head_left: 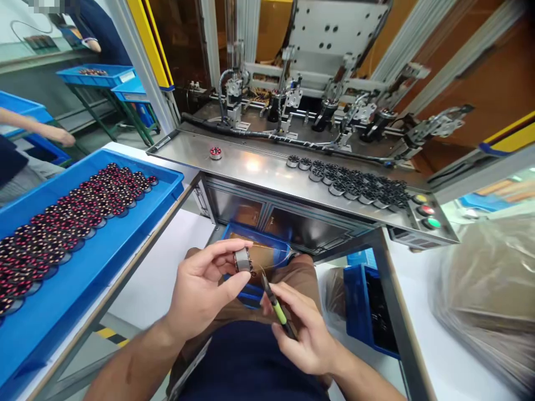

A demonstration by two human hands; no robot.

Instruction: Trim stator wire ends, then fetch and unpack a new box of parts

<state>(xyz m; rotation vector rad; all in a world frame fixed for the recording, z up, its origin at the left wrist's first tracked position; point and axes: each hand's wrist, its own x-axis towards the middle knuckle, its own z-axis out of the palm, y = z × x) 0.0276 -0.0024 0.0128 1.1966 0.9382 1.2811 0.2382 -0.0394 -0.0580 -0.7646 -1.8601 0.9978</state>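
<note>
My left hand [204,278] is closed on a motor stator [241,260], a grey metal ring with dark ends, gripped between thumb and fingers. Thin copper wires [262,248] trail from it to the right. My right hand [303,328] is wrapped around wire cutters [276,306] with black and yellow-green handles. Their dark tip points up toward the stator and sits just right of it, close to a wire; whether the jaws touch the wire I cannot tell. Both hands are above my lap.
A blue tray [165,184] at left holds many stators with red and black tops. On the steel ledge [267,167] stand one red-topped stator [215,153], rows of black ones [359,184] and push buttons [430,223]. Behind is a winding machine [326,106]. A co-worker's arm [37,128] shows at left.
</note>
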